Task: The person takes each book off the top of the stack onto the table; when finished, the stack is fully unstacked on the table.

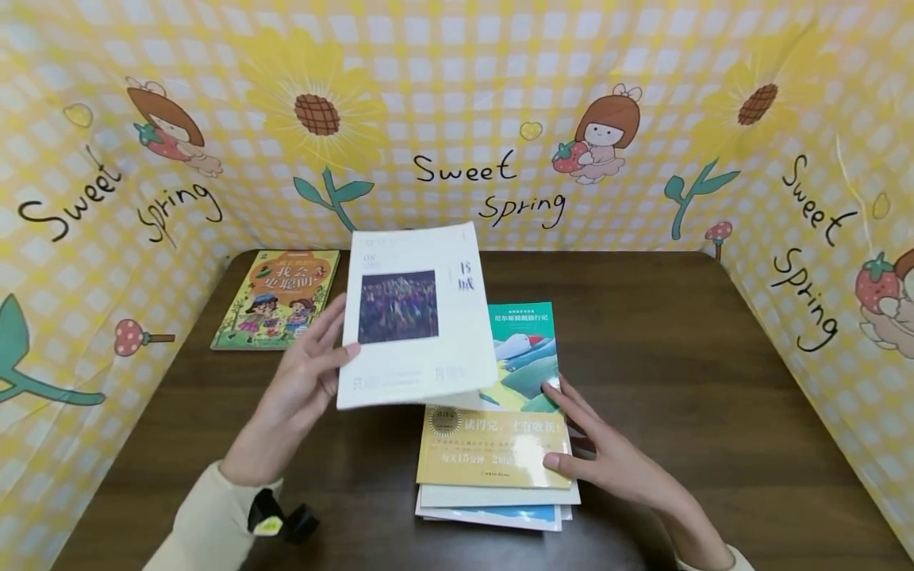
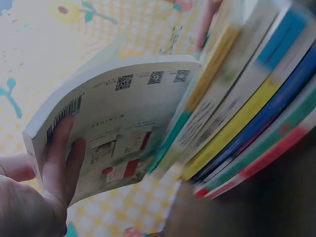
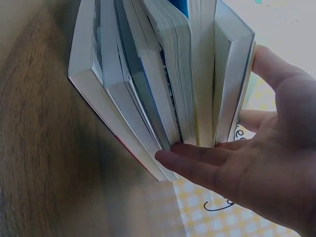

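My left hand (image 1: 303,381) grips a white paperback book (image 1: 457,373) by its left side, thumb on the front cover. A dark picture is printed on that cover. In the left wrist view its fingers lie against the back cover, over the barcode. The raised book hangs partly over a stack of books, hiding part of the top one, a green book (image 1: 524,357) with a gold band (image 1: 493,468). My right hand (image 1: 607,452) rests at the stack's right side, its thumb on the band. In the right wrist view its extended fingers touch the page edges (image 3: 205,98) of several books.
A colourful children's book (image 1: 274,301) lies at the back left of the dark wooden table (image 1: 643,341). A yellow checked cloth (image 1: 457,95) stands up behind the table and along both sides. A black strap (image 1: 282,519) is on the left wrist.
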